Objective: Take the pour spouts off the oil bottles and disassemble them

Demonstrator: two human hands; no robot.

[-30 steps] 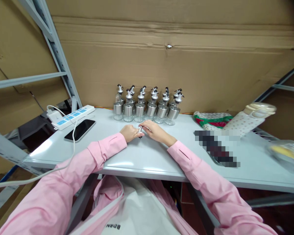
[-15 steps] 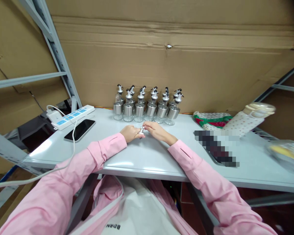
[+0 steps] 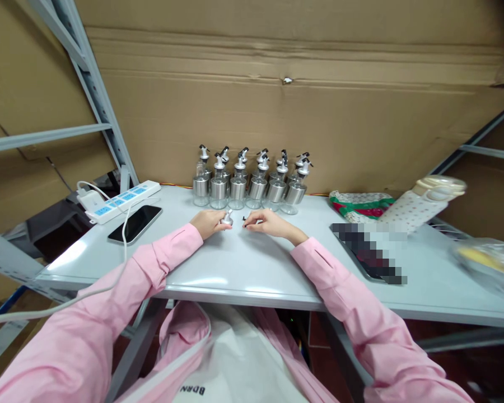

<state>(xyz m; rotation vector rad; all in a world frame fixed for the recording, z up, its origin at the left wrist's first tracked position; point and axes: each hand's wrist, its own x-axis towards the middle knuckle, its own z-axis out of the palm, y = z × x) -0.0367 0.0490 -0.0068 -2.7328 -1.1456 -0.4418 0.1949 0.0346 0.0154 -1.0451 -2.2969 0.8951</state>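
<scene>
My left hand (image 3: 208, 224) is closed on a silver pour spout (image 3: 227, 218) just above the table, and no black flap shows on it. A short gap to the right, my right hand (image 3: 271, 223) pinches a small black cap piece (image 3: 244, 220) between thumb and fingertips. Behind both hands, two rows of glass oil bottles (image 3: 237, 188) with steel sleeves stand upright. Most carry silver spouts with black flip caps. The front-left bottle (image 3: 200, 186) has a bare glass neck.
On the left of the grey table (image 3: 235, 268) lie a phone (image 3: 136, 224) and a white power strip (image 3: 124, 201) with a trailing cable. To the right are a patterned cloth (image 3: 357, 206), a dotted tumbler (image 3: 414, 207), a pixelated dark object (image 3: 367, 254) and a plastic-wrapped bowl (image 3: 487, 263).
My hands have moved apart. The left went leftward with the silver spout, while the small black cap piece now shows separately in my right fingertips.
</scene>
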